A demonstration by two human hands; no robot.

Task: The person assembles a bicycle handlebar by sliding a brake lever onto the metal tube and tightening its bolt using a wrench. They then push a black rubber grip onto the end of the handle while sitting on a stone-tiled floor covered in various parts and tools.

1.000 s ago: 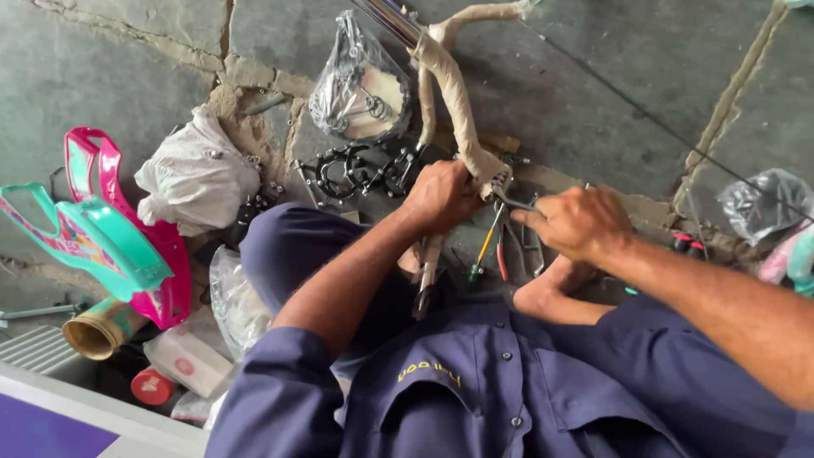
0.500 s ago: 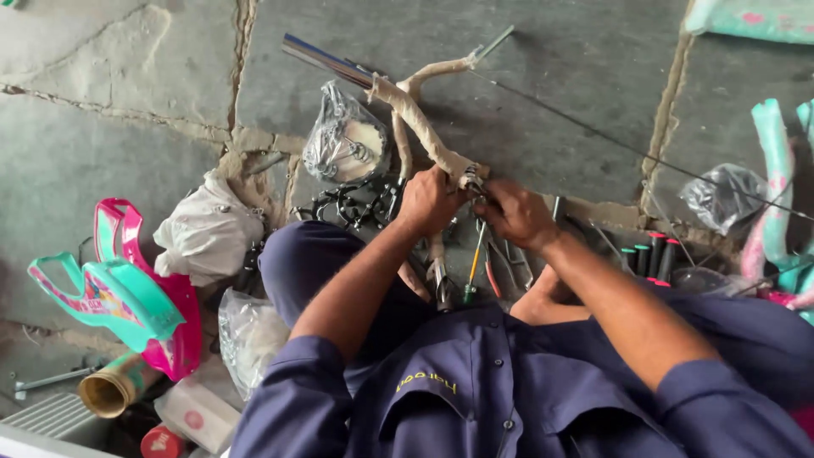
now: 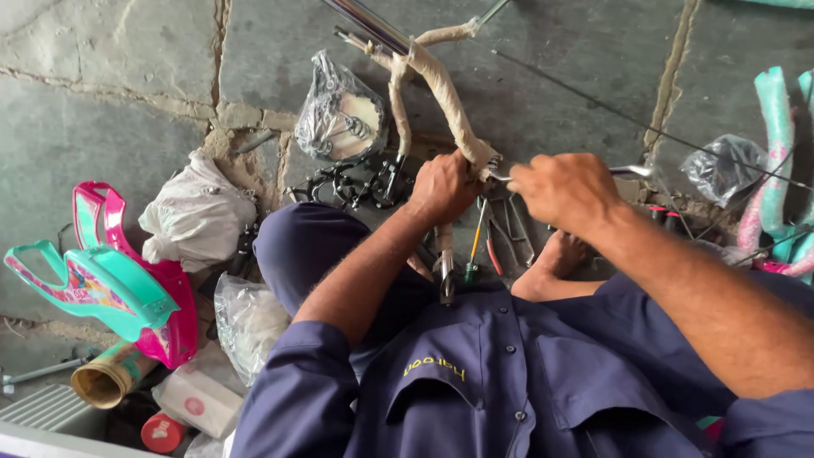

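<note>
Hands are working together: left hand [image 3: 443,187] is gripping the wrapped frame [image 3: 441,85] firmly, while right hand [image 3: 564,193] is clasping a metal tool [image 3: 632,171]; keeping the frame steady seems wise.

Grey stone-slab floor [image 3: 102,110], cracked mortar joints upper left and upper right of frame; flat daylight, no walls visible.

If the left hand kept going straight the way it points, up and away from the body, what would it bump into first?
The left hand already grips the paper-wrapped frame tube. Pushed straight on, it would probably meet the clear plastic bag of parts next, though depth is hard to judge.
</note>
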